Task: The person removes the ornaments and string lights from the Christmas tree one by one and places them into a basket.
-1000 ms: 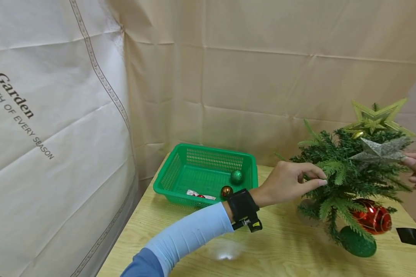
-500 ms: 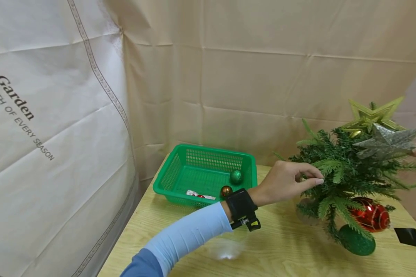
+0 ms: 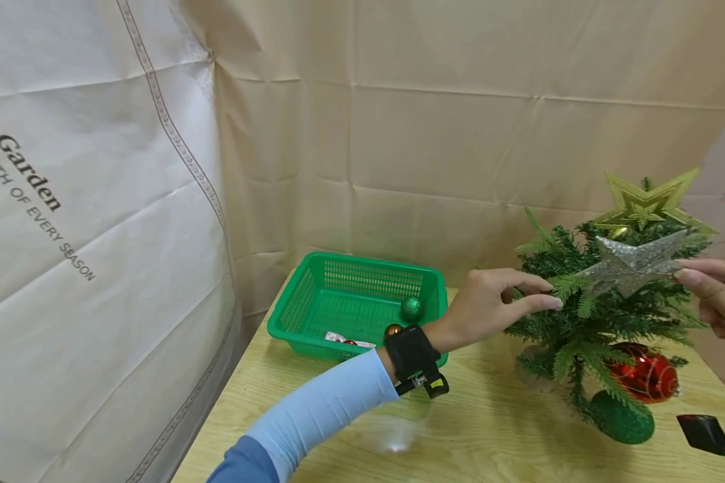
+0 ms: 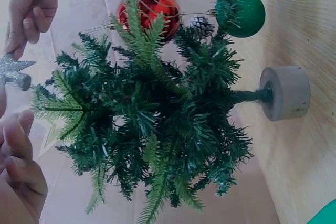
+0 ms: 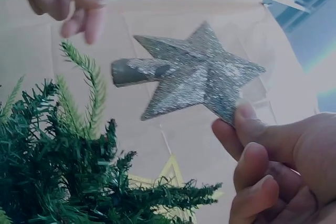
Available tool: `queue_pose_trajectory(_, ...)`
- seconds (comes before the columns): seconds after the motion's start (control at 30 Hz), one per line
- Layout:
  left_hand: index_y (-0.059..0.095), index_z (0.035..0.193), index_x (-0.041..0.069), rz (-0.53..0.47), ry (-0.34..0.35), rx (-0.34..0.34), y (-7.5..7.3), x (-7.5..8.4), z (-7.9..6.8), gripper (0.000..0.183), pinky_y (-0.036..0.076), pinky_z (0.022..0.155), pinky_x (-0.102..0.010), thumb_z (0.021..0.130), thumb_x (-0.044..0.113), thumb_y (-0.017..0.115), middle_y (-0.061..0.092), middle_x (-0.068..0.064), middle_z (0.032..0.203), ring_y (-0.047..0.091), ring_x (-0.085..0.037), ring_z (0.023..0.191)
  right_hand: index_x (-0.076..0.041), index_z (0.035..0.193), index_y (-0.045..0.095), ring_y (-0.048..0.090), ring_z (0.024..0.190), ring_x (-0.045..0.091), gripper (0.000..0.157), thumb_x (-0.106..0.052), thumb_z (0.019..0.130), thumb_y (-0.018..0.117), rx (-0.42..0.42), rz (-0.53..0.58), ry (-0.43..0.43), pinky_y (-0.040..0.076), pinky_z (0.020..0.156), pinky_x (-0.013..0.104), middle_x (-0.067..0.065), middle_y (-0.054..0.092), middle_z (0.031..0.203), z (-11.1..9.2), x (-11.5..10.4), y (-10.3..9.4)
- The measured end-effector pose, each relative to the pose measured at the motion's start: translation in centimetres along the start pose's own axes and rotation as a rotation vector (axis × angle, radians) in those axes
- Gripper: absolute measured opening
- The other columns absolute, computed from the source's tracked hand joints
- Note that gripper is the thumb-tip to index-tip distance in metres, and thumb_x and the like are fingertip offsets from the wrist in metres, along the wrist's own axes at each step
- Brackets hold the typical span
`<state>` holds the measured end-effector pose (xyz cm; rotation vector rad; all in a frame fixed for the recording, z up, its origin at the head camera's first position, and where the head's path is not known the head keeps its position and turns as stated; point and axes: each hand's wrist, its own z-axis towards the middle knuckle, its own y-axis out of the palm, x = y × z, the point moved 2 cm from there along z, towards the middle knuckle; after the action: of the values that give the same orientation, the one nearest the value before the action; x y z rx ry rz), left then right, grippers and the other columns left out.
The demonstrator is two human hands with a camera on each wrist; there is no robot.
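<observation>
A glittery silver star tree topper (image 3: 634, 265) hangs over the upper part of a small artificial Christmas tree (image 3: 610, 318). My right hand (image 3: 721, 288) pinches one of its points between thumb and fingers. In the right wrist view, the star's hollow stem (image 5: 131, 72) points left, above the branches. My left hand (image 3: 489, 305) hovers at the tree's left side, fingers loosely bent with nothing between them. Behind the silver star stands a gold star (image 3: 646, 206) at the treetop. Low on the right hang a red bauble (image 3: 646, 376) and a green bauble (image 3: 621, 419).
Left of the tree, a green plastic basket (image 3: 368, 260) holds a glittery green ball (image 3: 411, 308), a brown ball (image 3: 393, 332) and a whitish packet (image 3: 350, 341). The tree's round base (image 4: 286, 93) rests on the wooden table (image 3: 477, 429). A fabric curtain (image 3: 435, 147) hangs behind.
My right hand first drew the silver star to the right, then brought it back left across the tree. My left hand has shifted slightly left and up, its thumb and fingers further apart.
</observation>
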<state>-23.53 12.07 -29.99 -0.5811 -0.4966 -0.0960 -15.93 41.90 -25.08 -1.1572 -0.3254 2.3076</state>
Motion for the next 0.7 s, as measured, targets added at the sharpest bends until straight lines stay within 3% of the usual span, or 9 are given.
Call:
queue_pose_trajectory(0.03, 0.075, 0.122, 0.01, -0.004, -0.006, 0.012, -0.2, 0.1, 0.0, 0.026, 0.037, 0.061, -0.014, 0.099, 0.021, 0.072, 0.073, 0.003, 0.103, 0.042, 0.001, 0.059, -0.042, 0.113, 0.07, 0.032, 0.049, 0.011, 0.05, 0.002, 0.108, 0.047, -0.002, 0.019, 0.0, 0.017, 0.043, 0.031, -0.007, 0.045, 0.058, -0.2, -1.4, 0.7)
queue_pose_trajectory(0.13, 0.072, 0.127, 0.008, -0.05, -0.01, 0.06, -0.6, 0.3, 0.2, 0.029, 0.032, 0.057, -0.017, 0.1, 0.02, 0.071, 0.066, 0.004, 0.083, 0.037, -0.005, 0.055, -0.032, 0.117, 0.073, 0.032, 0.053, 0.011, 0.046, 0.005, 0.106, 0.05, 0.004, 0.0, -0.009, 0.017, 0.046, 0.029, -0.005, 0.041, 0.058, -0.9, -2.7, 1.8)
queue_pose_trajectory(0.23, 0.072, 0.127, 0.01, -0.068, -0.011, 0.097, -0.9, 0.5, 0.2, 0.027, 0.027, 0.055, -0.02, 0.102, 0.02, 0.068, 0.049, 0.004, 0.064, 0.031, -0.009, 0.053, -0.019, 0.121, 0.074, 0.032, 0.058, 0.011, 0.04, 0.009, 0.104, 0.051, 0.004, -0.015, -0.023, 0.019, 0.05, 0.028, -0.005, 0.043, 0.064, -1.6, -3.0, 2.7)
queue_pose_trajectory(0.37, 0.073, 0.123, 0.013, -0.05, -0.019, 0.114, -1.3, 0.6, 0.2, 0.022, 0.027, 0.057, -0.019, 0.104, 0.022, 0.065, 0.042, 0.004, 0.061, 0.029, -0.008, 0.054, -0.011, 0.122, 0.075, 0.031, 0.057, 0.013, 0.037, 0.011, 0.103, 0.052, -0.039, 0.007, -0.013, 0.02, 0.05, 0.028, -0.004, 0.047, 0.071, -1.8, -3.2, 3.4)
queue_pose_trajectory(0.53, 0.075, 0.117, 0.013, -0.089, 0.002, 0.122, -1.6, 0.7, -0.1, 0.017, 0.027, 0.055, -0.018, 0.102, 0.018, 0.068, 0.044, 0.005, 0.06, 0.032, -0.008, 0.051, -0.015, 0.118, 0.076, 0.03, 0.052, 0.013, 0.038, 0.013, 0.101, 0.055, -0.039, -0.057, -0.03, 0.02, 0.049, 0.028, -0.002, 0.042, 0.062, -2.0, -3.8, 4.2)
queue_pose_trajectory(0.7, 0.073, 0.12, 0.013, -0.077, 0.015, 0.114, -1.8, 0.7, -0.2, 0.019, 0.026, 0.056, -0.018, 0.103, 0.018, 0.066, 0.042, 0.004, 0.06, 0.031, -0.008, 0.053, -0.024, 0.114, 0.076, 0.031, 0.051, 0.013, 0.039, 0.01, 0.1, 0.061, -0.019, -0.137, -0.018, 0.021, 0.05, 0.029, -0.001, 0.041, 0.058, -2.1, -4.2, 4.6)
